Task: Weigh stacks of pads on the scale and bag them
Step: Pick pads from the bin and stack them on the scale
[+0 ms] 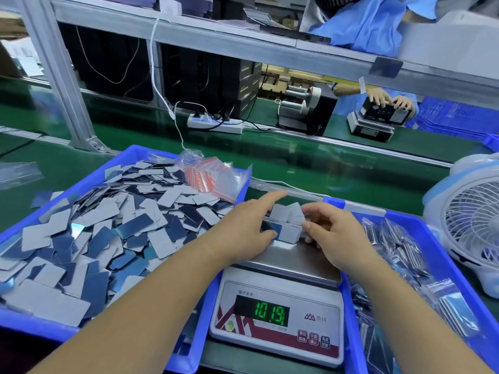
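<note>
Stack of pads (pixel 286 230): grey-backed, on the far end of the scale (pixel 280 306) platform, between both hands. Left hand (pixel 247 226): thumb and curled fingers grip the stack's left end, index finger straight out above it. Right hand (pixel 330 230): fingertips pinch the stack's right end. Scale display: green digits, 101.9. Left blue bin (pixel 129 160): heaped loose pads (pixel 108 233), a bundle of red-striped zip bags (pixel 208 175) at its far corner. Right blue bin (pixel 421 225): bagged pads (pixel 399 247). White fan (pixel 469 222): far right.
</note>
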Demonstrator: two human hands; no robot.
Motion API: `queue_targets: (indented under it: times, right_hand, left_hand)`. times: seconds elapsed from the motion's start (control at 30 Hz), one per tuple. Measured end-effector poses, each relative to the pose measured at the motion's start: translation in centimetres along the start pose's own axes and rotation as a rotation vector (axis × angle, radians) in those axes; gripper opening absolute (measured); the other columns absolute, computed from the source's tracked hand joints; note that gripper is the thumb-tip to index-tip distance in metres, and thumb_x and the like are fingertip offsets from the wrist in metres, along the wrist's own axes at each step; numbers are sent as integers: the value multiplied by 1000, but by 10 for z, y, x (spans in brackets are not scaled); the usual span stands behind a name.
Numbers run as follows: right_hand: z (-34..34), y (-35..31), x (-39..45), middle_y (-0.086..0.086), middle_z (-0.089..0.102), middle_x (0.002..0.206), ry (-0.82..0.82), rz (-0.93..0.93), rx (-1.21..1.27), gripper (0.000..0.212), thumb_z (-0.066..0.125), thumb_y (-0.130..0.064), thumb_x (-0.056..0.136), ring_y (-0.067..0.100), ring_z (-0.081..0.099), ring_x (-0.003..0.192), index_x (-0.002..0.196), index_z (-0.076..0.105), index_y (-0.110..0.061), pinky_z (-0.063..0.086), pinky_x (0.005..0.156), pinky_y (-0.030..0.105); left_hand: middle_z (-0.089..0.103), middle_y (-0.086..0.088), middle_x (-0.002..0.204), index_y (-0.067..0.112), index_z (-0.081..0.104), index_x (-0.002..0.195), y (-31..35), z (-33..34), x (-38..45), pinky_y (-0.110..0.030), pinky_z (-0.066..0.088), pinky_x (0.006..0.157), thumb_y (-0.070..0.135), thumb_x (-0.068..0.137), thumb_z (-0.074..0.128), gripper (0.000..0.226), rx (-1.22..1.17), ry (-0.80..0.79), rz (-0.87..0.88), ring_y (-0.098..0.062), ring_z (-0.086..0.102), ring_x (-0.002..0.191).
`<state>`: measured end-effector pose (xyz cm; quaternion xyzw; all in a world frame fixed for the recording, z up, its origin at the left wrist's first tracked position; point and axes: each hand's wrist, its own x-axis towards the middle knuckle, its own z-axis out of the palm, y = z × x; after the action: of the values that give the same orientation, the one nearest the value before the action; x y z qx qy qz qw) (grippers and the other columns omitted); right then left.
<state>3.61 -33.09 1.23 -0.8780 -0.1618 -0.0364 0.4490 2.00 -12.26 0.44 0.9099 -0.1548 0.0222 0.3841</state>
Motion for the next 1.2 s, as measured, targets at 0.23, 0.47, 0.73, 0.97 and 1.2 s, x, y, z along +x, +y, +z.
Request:
queue_targets:
  times: [0.23, 0.47, 0.73, 0.97, 1.2]
  right_hand:
    - [4, -12, -1, -9, 62, 88, -147, -114, -249, 43, 51, -5, 90, -4, 52, 89, 93, 68, -44, 35, 73, 5]
    - [4, -12, -3, -27, 61, 77, -75, -114, -163, 15, 55, -34, 94, -2, 56, 75, 84, 65, -38, 37, 65, 7]
    - [9, -13, -6, -27, 65, 76, 98, -228, -217, 23, 69, -16, 89, 8, 60, 59, 103, 70, -33, 49, 66, 21]
    - [-7, -17, -10, -26, 63, 74, 82, -351, -452, 30, 64, -21, 85, -11, 51, 69, 112, 75, -28, 34, 69, 1]
    - [-21, -14, -10, -22, 58, 65, -19, -167, -503, 15, 76, -10, 78, -9, 56, 76, 80, 75, -25, 38, 66, 4]
  left_hand:
    - [59, 5, 134, 56, 14, 149, 4, 5, -1, -38, 49, 96, 13, 94, 56, 81, 7, -52, 64, -19, 59, 108]
    - [59, 25, 96, 48, 24, 152, 7, 3, -3, -9, 41, 70, 9, 95, 55, 76, 19, -95, 99, -3, 57, 74]
    - [62, 4, 132, 46, 22, 153, 14, 3, -5, -38, 48, 93, 7, 92, 55, 80, -14, -88, 88, -18, 62, 99]
    - [61, 6, 129, 48, 25, 150, 9, 5, -3, -38, 46, 100, 7, 93, 56, 77, -72, -99, 56, -16, 59, 111]
    - [59, 18, 118, 43, 37, 146, 8, 5, -3, -28, 46, 98, 6, 93, 56, 67, -85, -95, 50, -4, 56, 107]
